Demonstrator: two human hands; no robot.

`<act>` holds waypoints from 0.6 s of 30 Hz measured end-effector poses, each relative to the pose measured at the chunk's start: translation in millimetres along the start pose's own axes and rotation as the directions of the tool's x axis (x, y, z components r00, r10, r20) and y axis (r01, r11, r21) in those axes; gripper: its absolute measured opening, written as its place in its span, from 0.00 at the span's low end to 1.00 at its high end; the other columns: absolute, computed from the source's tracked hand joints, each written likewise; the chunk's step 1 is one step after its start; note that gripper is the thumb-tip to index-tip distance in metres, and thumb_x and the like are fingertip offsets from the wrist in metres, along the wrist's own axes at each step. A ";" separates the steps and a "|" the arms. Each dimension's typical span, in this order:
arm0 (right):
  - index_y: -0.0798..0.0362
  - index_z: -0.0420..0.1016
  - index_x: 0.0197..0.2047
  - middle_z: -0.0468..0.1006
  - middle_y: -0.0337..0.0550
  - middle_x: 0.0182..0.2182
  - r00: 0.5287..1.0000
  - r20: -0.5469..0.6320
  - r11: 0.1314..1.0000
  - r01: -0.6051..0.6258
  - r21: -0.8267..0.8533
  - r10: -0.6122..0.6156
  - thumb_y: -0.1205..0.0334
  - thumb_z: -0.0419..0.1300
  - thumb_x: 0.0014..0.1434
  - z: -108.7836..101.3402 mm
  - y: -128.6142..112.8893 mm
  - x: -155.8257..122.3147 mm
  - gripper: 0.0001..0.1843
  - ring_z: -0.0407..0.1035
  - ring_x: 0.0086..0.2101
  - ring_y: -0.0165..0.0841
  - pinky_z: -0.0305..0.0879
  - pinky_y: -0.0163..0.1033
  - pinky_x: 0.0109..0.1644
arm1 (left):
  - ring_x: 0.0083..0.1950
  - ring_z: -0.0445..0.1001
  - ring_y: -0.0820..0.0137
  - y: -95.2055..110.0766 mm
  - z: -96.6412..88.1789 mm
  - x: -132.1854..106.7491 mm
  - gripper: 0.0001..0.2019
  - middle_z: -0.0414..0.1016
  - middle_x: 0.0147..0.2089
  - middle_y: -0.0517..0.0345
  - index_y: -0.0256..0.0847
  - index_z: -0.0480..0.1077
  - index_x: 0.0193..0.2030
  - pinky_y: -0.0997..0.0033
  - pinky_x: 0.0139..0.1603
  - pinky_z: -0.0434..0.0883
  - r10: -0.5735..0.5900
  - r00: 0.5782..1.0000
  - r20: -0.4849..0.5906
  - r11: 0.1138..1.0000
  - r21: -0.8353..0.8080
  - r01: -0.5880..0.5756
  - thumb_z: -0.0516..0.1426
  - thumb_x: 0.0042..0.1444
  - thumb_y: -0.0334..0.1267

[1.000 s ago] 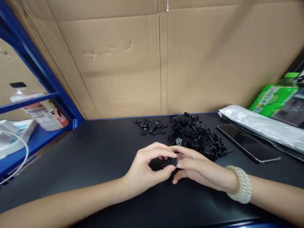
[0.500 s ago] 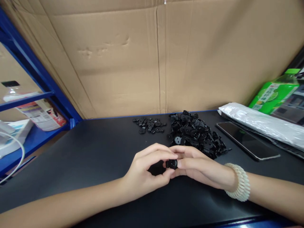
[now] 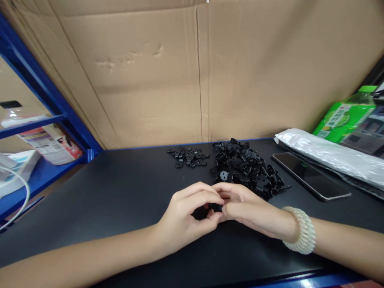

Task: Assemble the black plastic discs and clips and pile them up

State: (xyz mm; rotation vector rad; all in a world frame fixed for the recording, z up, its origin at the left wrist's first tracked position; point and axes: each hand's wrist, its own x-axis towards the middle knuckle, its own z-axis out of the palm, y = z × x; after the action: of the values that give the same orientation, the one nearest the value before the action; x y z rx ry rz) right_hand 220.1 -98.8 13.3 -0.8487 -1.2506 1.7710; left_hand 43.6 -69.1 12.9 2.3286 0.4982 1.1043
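Pinching a small black part (image 3: 215,207) — round, dark, mostly hidden — left hand (image 3: 184,218), right hand (image 3: 250,210).

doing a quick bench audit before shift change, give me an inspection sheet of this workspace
surface: black tabletop
parts: small black part pinched between both hands; large pile and small pile of black parts behind
clutter: phone, plastic-wrapped bundle, green bottle at right
hands: left hand and right hand both closed on the part
cables: white cable at far left
surroundings: cardboard wall behind, blue shelving at left
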 end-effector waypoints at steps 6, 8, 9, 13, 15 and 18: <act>0.55 0.71 0.40 0.73 0.41 0.39 1.000 0.015 0.991 0.023 -0.135 -0.021 0.77 0.53 0.47 -0.1 2.1 3.1 0.17 0.69 0.43 0.34 0.64 0.42 0.51 | 0.31 0.74 0.71 0.8 4.4 1.4 0.11 0.77 0.36 0.50 0.33 0.77 0.34 0.76 0.31 0.73 -0.088 0.996 -0.009 0.995 -0.036 0.088 0.60 0.44 0.20; 0.55 0.70 0.38 0.72 0.40 0.38 0.999 0.024 0.984 0.026 -0.175 -0.023 0.77 0.53 0.48 0.0 3.2 3.5 0.15 0.68 0.43 0.33 0.63 0.40 0.50 | 0.30 0.73 0.72 0.1 5.7 1.6 0.10 0.76 0.35 0.51 0.34 0.77 0.33 0.76 0.30 0.73 -0.095 0.995 -0.005 0.994 -0.047 0.095 0.60 0.44 0.20; 0.54 0.70 0.37 0.71 0.39 0.37 0.999 0.032 0.984 0.026 -0.175 -0.021 0.76 0.53 0.48 0.0 4.0 3.5 0.14 0.68 0.43 0.33 0.63 0.40 0.50 | 0.30 0.72 0.73 -0.4 6.4 1.4 0.10 0.76 0.35 0.52 0.34 0.77 0.32 0.76 0.29 0.72 -0.094 0.996 0.000 0.994 -0.049 0.094 0.60 0.44 0.20; 0.53 0.66 0.37 0.69 0.38 0.37 0.998 0.063 0.994 0.020 -0.112 -0.013 0.74 0.51 0.48 0.3 7.5 2.8 0.12 0.66 0.41 0.31 0.62 0.38 0.48 | 0.28 0.69 0.74 -2.2 9.0 0.2 0.10 0.75 0.33 0.54 0.34 0.76 0.31 0.77 0.28 0.70 -0.070 0.997 0.008 0.997 -0.020 0.070 0.59 0.42 0.20; 0.53 0.65 0.36 0.69 0.37 0.36 0.998 0.060 0.996 0.006 -0.092 -0.001 0.74 0.51 0.47 0.9 8.9 2.5 0.12 0.65 0.40 0.30 0.62 0.37 0.46 | 0.27 0.68 0.74 -2.5 9.8 -0.2 0.11 0.74 0.32 0.54 0.33 0.75 0.31 0.77 0.27 0.69 -0.041 0.999 0.004 0.999 0.018 0.040 0.59 0.40 0.20; 0.53 0.65 0.36 0.67 0.35 0.33 0.999 0.031 0.998 -0.042 -0.041 0.043 0.73 0.50 0.45 3.2 9.5 2.8 0.14 0.63 0.36 0.28 0.60 0.35 0.40 | 0.26 0.68 0.74 -2.0 10.3 0.2 0.10 0.74 0.29 0.55 0.33 0.75 0.31 0.77 0.27 0.68 0.050 0.999 0.016 0.995 0.086 -0.051 0.58 0.40 0.19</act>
State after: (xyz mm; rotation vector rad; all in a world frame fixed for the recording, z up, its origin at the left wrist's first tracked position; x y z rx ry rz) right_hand 214.0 -99.6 5.0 -0.8798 -1.3016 1.8046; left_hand 51.6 -70.4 6.4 2.4344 0.4933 1.1094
